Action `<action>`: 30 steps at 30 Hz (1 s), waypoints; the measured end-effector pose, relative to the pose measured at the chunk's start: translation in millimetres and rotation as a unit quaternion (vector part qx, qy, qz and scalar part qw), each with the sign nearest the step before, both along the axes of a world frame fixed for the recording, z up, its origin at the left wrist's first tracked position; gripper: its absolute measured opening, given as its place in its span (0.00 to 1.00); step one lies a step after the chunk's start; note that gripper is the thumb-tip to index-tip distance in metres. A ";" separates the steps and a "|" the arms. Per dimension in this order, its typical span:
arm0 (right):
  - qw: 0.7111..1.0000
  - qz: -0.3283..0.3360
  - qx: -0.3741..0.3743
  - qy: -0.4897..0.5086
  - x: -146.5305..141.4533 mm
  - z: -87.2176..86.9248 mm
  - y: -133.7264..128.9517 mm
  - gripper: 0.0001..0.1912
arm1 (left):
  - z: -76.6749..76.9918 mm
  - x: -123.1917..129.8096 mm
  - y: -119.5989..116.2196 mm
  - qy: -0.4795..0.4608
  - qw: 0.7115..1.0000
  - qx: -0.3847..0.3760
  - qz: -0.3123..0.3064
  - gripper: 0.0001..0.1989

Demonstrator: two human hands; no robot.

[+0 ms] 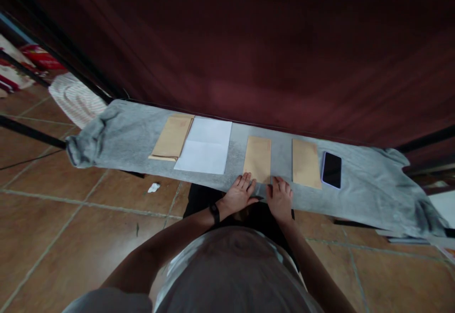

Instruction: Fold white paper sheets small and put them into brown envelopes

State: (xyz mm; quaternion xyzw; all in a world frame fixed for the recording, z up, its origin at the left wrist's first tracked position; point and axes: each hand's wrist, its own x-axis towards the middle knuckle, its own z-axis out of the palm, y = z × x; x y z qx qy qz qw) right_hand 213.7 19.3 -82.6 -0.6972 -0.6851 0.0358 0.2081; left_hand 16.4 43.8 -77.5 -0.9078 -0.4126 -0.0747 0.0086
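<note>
A brown paper envelope (258, 159) lies on the grey cloth in front of me, its long side pointing away. My left hand (240, 192) rests flat at its near left corner, fingers stretched out and fingertips touching the paper. At the near right corner lies my right hand (280, 198), fingers extended and the thumb close to the envelope's edge. Neither hand grasps anything that I can see. To the right is a second brown envelope (306, 163). On the left, a creased white sheet of paper (205, 146) lies beside a stack of brown envelopes (173, 136).
A phone (332, 169) in a purple case lies right of the second envelope. The narrow board is covered by grey cloth (362, 185), with a dark red curtain (249, 57) rising behind it. A crumpled white scrap (153, 188) is on the tiled floor (64, 237).
</note>
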 end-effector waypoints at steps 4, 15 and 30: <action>0.997 -0.023 0.007 0.070 -3.3 0.0 13.2 0.18 | 0.3 1.1 2.9 -0.004 1.000 0.006 -0.002 0.34; 0.712 -0.107 -0.071 0.691 -16.1 1.8 27.8 0.22 | 0.3 0.4 0.9 -0.014 1.000 0.005 0.002 0.34; 0.628 -0.136 -0.068 0.763 -22.4 19.4 33.5 0.21 | 12.2 -0.2 27.9 -0.584 0.672 -0.345 0.298 0.28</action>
